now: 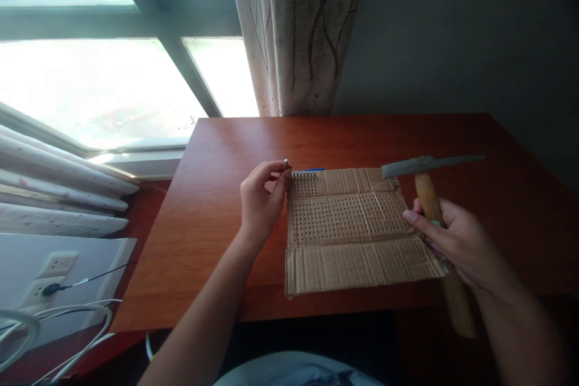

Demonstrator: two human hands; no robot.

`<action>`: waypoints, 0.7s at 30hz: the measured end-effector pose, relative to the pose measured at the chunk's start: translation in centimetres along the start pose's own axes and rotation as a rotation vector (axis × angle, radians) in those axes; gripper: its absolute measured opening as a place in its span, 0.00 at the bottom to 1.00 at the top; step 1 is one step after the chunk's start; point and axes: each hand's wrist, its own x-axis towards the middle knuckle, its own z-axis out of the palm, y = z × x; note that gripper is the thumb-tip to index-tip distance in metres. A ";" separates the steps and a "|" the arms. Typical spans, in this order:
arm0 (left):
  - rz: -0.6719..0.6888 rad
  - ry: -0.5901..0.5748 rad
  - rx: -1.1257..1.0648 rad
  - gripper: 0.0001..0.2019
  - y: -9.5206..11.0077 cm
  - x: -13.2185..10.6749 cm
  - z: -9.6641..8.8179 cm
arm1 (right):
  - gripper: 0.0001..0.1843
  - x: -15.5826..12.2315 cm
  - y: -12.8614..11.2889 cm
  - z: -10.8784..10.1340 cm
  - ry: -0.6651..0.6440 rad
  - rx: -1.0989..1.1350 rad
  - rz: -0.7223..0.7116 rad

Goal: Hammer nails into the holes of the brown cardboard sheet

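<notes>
My left hand (266, 196) pinches a small nail (286, 163) upright at the far left corner of a piece of corrugated cardboard (335, 268). Rows of small holes cover the middle of the cardboard, and a row of nails (304, 174) stands along its far left edge. My right hand (452, 238) is closed round the wooden handle of a hammer (426, 193). The hammer's metal head is raised above the cardboard's far right corner, with a long narrow end pointing right. Something blue (315, 170) shows just behind the cardboard, mostly hidden.
The cardboard lies on a reddish-brown wooden table (217, 193), near its front edge. Beyond are a window (136, 84) and a patterned curtain (307, 30). Low on the left, a wall socket (58, 264) holds a black plug, with white cables (97, 313) looping below.
</notes>
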 end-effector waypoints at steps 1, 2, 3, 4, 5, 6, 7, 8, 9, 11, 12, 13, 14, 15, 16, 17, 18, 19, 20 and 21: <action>0.006 0.002 0.007 0.05 0.0 0.0 0.0 | 0.20 0.0 0.0 0.0 -0.001 -0.002 -0.002; 0.010 0.003 0.014 0.05 -0.1 -0.1 0.0 | 0.21 0.0 0.0 0.0 -0.002 -0.003 -0.003; 0.013 0.003 0.019 0.05 -0.1 -0.1 0.0 | 0.21 0.0 0.1 0.0 -0.001 -0.004 -0.002; 0.015 0.003 0.022 0.06 -0.2 -0.1 0.0 | 0.21 0.0 0.0 0.0 0.000 -0.003 -0.002; 0.016 0.003 0.025 0.06 -0.2 -0.1 0.0 | 0.21 0.0 0.0 0.0 0.001 -0.003 0.001; 0.016 0.003 0.026 0.06 -0.2 -0.1 0.0 | 0.21 0.0 0.0 0.0 0.004 -0.003 0.003; 0.016 0.000 0.029 0.06 -0.2 -0.1 0.0 | 0.21 0.0 0.0 0.0 0.003 -0.001 0.002; 0.017 -0.003 0.033 0.06 -0.2 -0.1 0.0 | 0.21 0.0 0.0 0.0 0.003 0.001 0.000; 0.020 -0.006 0.039 0.06 -0.2 -0.1 0.0 | 0.21 0.0 0.0 0.0 0.003 0.002 -0.003; 0.027 -0.008 0.055 0.05 -0.2 -0.1 0.0 | 0.20 0.1 0.1 0.0 0.004 -0.004 -0.009; 0.033 -0.008 0.061 0.05 -0.2 -0.1 0.0 | 0.20 0.1 0.2 0.0 0.004 -0.009 -0.012; 0.039 -0.008 0.066 0.05 -0.2 -0.2 0.0 | 0.20 0.2 0.3 0.0 0.004 -0.016 -0.014; 0.045 -0.007 0.070 0.05 -0.2 -0.2 0.0 | 0.20 0.2 0.4 0.0 0.003 -0.024 -0.020; 0.051 -0.005 0.073 0.05 -0.2 -0.3 0.1 | 0.20 0.2 0.5 0.0 0.002 -0.033 -0.029; 0.057 -0.003 0.075 0.05 -0.3 -0.3 0.1 | 0.20 0.3 0.6 -0.1 0.005 -0.045 -0.039; 0.062 -0.001 0.078 0.05 -0.3 -0.4 0.1 | 0.20 0.3 0.6 -0.1 0.007 -0.058 -0.050; 0.066 0.001 0.082 0.05 -0.3 -0.4 0.1 | 0.20 0.4 0.7 -0.3 0.009 -0.073 -0.060; 0.069 0.000 0.087 0.05 -0.4 -0.4 0.1 | 0.19 0.4 0.7 -0.5 0.013 -0.088 -0.069; 0.070 -0.001 0.090 0.05 -0.4 -0.4 0.1 | 0.20 0.6 0.7 -0.7 0.024 -0.103 -0.078; 0.068 -0.004 0.092 0.05 -0.4 -0.4 0.1 | 0.20 0.7 0.6 -1.1 0.043 -0.115 -0.094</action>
